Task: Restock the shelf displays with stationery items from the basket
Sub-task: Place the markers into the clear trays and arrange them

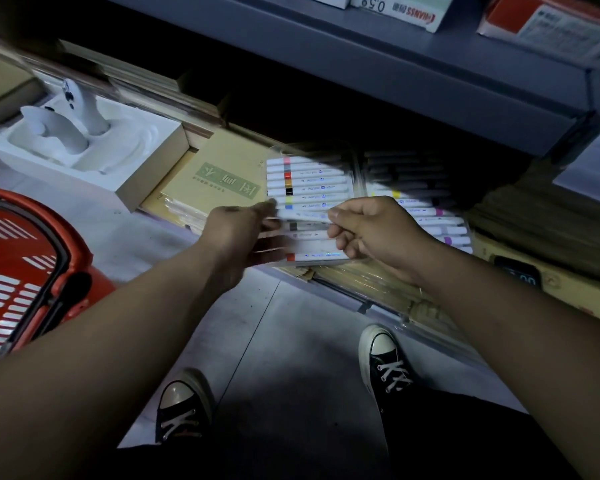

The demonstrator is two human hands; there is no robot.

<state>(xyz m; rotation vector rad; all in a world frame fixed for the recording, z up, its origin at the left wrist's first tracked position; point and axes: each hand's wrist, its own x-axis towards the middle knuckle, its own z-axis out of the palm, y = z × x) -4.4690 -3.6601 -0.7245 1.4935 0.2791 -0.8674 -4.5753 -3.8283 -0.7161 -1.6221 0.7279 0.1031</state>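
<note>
A clear pack of white acrylic markers [310, 188] with coloured bands lies flat on the bottom shelf, and a second marker pack [426, 216] lies beside it on the right. My left hand [243, 233], blurred, has its fingers straight against the left edge of the first pack. My right hand [368, 226] has its fingers curled over the pack's right side and pinches it. The red shopping basket [32, 268] stands on the floor at the far left; its contents are hidden.
Tan notebooks with a green label [222, 178] lie left of the markers. A white moulded tray with a white figure [84, 143] sits further left. A grey shelf [430, 64] overhangs above, carrying boxes. A yellow box with a digital clock [520, 275] is at right. My shoes stand on the grey floor.
</note>
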